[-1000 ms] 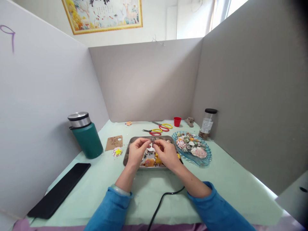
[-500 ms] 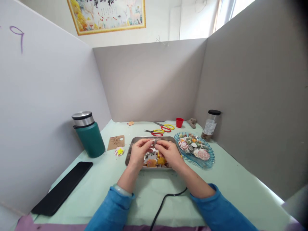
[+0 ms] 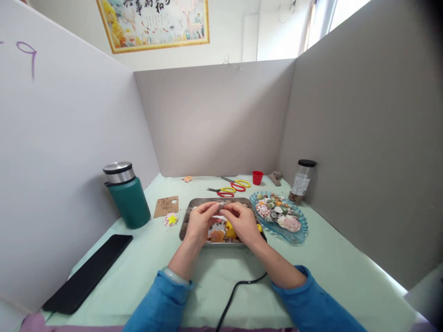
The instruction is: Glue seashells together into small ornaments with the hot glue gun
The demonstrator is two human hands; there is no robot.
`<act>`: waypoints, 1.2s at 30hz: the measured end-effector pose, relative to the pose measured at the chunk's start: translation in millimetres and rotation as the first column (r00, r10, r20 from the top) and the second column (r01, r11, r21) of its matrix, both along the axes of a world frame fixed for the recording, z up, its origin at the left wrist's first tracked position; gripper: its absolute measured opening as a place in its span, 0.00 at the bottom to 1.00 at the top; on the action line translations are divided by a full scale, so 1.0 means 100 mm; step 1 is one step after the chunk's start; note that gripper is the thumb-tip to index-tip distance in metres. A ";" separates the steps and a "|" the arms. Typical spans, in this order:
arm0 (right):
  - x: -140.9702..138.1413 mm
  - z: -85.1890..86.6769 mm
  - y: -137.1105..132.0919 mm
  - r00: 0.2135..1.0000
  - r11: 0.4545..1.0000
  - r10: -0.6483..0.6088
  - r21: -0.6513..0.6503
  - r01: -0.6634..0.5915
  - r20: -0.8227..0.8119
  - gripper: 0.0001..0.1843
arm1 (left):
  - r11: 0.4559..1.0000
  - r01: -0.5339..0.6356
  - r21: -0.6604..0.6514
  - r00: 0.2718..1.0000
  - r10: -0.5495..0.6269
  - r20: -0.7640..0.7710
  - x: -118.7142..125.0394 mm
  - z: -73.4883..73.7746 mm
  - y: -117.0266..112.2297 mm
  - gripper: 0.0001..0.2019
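Above a metal tray (image 3: 228, 244), both hands meet at the fingertips. Between them is a small grey-brown piece (image 3: 222, 205), perhaps a shell; the fingers cover much of it. My left hand (image 3: 200, 223) pinches it from one side, and my right hand (image 3: 241, 223) pinches it from the other. Inside the tray, partly hidden by my hands, lie an orange flower-like piece (image 3: 218, 236), a yellow piece (image 3: 230, 230) and small brown bits.
A blue scalloped plate (image 3: 298, 237) of shells stands right of the tray. Behind are two scissors (image 3: 226, 190), a red cup (image 3: 257, 177) and a lidded jar (image 3: 302, 181). Leftward are a green bottle (image 3: 129, 200), brown card (image 3: 166, 207) and black slab (image 3: 90, 272). A black cable (image 3: 233, 293) lies in front.
The fingers have shifted slightly around the small grey-brown piece, which both hands still pinch. The whole view has tilted up a little. Everything on the table stays in place.
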State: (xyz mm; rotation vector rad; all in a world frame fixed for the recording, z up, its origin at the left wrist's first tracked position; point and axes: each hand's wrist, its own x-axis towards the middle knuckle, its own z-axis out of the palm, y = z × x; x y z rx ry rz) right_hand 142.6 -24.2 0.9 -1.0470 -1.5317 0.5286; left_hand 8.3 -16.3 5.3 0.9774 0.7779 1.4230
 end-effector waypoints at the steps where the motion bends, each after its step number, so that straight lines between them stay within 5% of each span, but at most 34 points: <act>1: 0.00 0.01 0.00 1.000 1.000 0.007 0.002 -0.007 -0.008 0.09 | 1.000 -0.006 0.008 1.000 0.006 0.012 0.00 0.00 0.00 0.14; 9: 0.00 0.02 0.01 0.995 0.996 0.094 0.013 -0.093 -0.030 0.10 | 0.995 -0.063 0.082 0.995 0.069 -0.072 0.02 -0.02 0.00 0.14; 15: -0.01 0.02 -0.01 0.995 0.994 0.096 0.051 -0.097 0.007 0.09 | 0.999 -0.036 0.020 0.999 0.036 -0.038 0.02 0.00 -0.02 0.16; 36: -0.02 0.01 0.01 0.951 0.965 0.209 -0.111 -0.238 -0.228 0.13 | 0.976 -0.163 0.146 0.977 0.181 -0.115 0.04 -0.01 -0.02 0.13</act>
